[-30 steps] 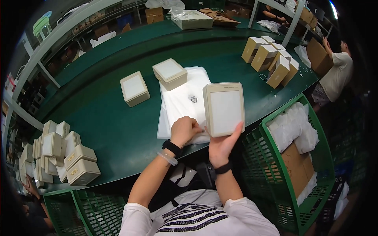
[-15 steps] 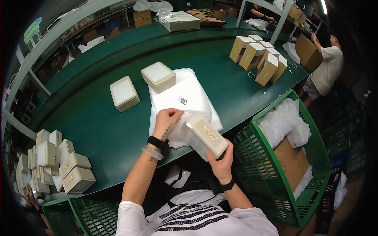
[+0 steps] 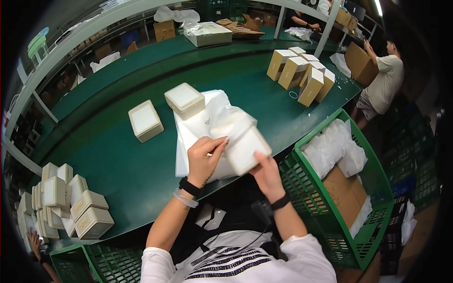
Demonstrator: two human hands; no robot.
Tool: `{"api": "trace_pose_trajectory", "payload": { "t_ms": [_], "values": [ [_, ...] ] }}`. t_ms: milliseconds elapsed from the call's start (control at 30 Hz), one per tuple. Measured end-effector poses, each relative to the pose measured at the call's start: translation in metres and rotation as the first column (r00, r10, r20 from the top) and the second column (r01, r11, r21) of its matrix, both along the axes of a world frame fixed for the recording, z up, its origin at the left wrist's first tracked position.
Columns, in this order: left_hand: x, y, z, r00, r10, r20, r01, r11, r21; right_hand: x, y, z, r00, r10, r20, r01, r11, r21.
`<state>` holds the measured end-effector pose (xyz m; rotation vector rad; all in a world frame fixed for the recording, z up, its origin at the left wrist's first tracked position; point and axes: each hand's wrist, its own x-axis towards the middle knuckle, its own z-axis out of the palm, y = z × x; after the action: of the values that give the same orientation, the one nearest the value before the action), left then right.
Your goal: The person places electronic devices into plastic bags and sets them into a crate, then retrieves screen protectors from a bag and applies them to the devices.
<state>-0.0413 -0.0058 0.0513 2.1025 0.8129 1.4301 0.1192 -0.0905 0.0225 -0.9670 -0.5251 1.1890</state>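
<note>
My left hand (image 3: pixel 204 158) pinched the thin white bag (image 3: pixel 222 123) open just above the cream box (image 3: pixel 246 148); my right hand (image 3: pixel 267 173) gripped that box from below, its far end inside the bag.

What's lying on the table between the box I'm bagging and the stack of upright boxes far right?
In the head view, mostly bare green table separates the held box from the upright boxes; only a small ring-shaped loop lies there.
</note>
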Motion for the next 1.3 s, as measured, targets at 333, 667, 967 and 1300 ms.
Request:
{"api": "trace_pose_trajectory", "payload": {
  "t_ms": [333, 667, 967, 1300],
  "values": [
    [-0.013, -0.081, 0.049, 0.905, -0.422, -0.056, 0.425, 0.904, 0.045, -0.044, -0.038, 0.033, 0.999, -0.014, -0.029, 0.017, 0.996, 0.088],
    [-0.020, -0.146, 0.014, 0.747, -0.650, -0.136, 0.660, 0.750, 0.041, -0.051, -0.045, -0.004, 0.984, 0.159, 0.084, -0.162, 0.986, 0.037],
    [-0.093, -0.096, 0.039, 0.978, 0.033, 0.207, 0.040, 0.941, -0.335, -0.006, -0.054, 0.091, 0.886, 0.417, 0.203, -0.355, 0.891, -0.284],
    [-0.021, -0.104, 0.028, 0.841, -0.024, 0.540, 0.393, 0.713, -0.580, 0.061, -0.085, 0.049, 0.962, 0.271, -0.035, -0.227, 0.864, 0.449]
  ]
}}
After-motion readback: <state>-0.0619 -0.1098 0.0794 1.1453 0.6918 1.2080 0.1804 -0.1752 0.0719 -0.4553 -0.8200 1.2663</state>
